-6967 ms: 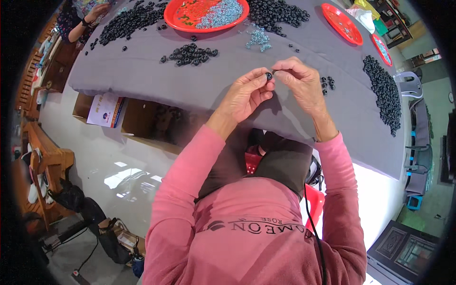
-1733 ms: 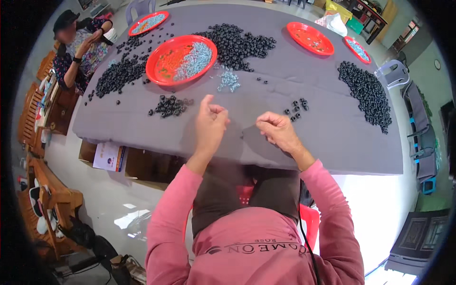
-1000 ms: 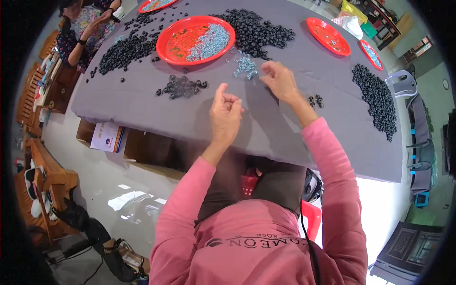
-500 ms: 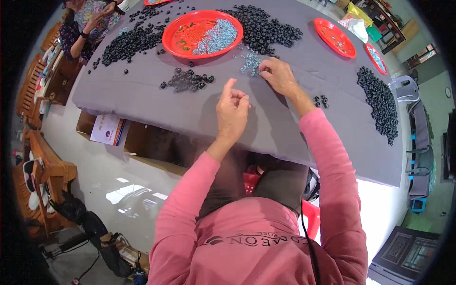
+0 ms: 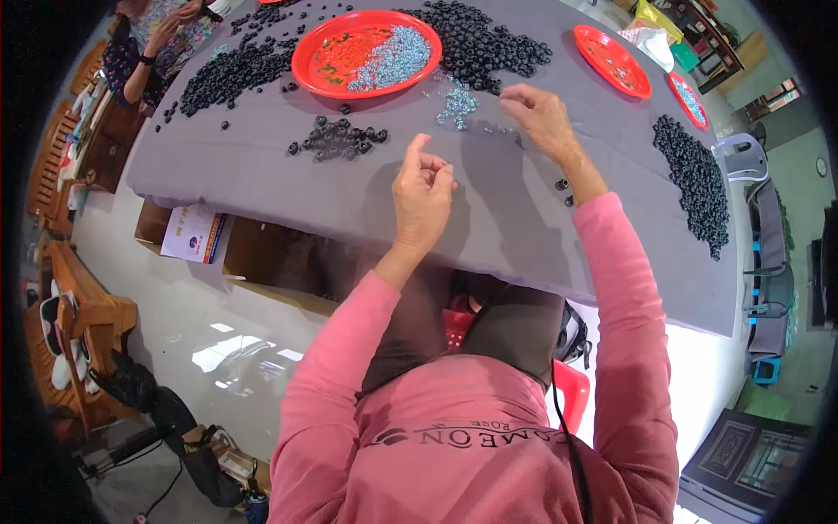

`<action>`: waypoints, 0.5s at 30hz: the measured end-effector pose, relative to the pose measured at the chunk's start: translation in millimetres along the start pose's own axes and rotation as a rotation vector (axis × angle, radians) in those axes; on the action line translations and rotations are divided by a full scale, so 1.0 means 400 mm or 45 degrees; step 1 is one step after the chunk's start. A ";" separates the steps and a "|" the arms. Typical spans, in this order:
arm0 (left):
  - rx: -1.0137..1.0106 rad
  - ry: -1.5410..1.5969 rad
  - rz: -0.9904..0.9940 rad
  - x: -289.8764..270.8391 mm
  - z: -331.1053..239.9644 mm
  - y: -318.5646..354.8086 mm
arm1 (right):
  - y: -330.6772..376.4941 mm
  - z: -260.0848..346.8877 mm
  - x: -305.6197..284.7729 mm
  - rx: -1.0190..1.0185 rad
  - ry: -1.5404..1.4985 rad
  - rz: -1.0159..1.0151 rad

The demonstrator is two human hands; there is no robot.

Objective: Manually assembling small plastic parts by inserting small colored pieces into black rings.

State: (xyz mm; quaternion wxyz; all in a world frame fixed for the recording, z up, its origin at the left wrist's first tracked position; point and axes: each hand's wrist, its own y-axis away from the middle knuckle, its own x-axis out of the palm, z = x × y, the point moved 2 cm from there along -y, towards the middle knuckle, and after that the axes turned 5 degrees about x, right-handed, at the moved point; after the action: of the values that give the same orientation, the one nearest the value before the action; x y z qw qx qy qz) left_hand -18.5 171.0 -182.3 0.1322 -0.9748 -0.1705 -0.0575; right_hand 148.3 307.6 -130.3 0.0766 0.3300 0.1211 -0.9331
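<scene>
My left hand [image 5: 421, 194] is held above the near part of the table, its thumb and a finger pinched together and the index finger sticking up. Whatever is in that pinch is too small to make out. To its right and farther away, my right hand [image 5: 543, 124] hangs over the cloth with thumb and fingers drawn together; their contents do not show. A little heap of pale blue beads [image 5: 456, 105] lies just left of it, with a few loose ones below. Left of my left hand is a small group of black beads [image 5: 336, 138].
A red tray [image 5: 305, 81] with pale blue beads stands on the grey cloth [image 5: 223, 166], between a left pile of black beads [image 5: 223, 80] and a far one [image 5: 489, 44]. Two red trays sit at right, near more black beads [image 5: 694, 183]. Another person [image 5: 144, 61] is at far left.
My right hand has drawn away from the pale blue heap, toward the right and a bit up. Several beads now lie strewn right of the heap. My left hand keeps its pinch.
</scene>
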 end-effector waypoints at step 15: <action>0.065 -0.037 -0.012 -0.004 0.008 -0.001 | 0.049 0.040 0.094 -0.372 0.533 0.057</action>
State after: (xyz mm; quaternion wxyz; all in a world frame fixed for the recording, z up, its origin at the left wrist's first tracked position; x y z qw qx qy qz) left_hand -19.8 171.6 -185.5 0.1543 -0.9710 -0.1784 -0.0397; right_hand 114.1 282.1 -145.3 0.1173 0.5039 0.2606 -0.8151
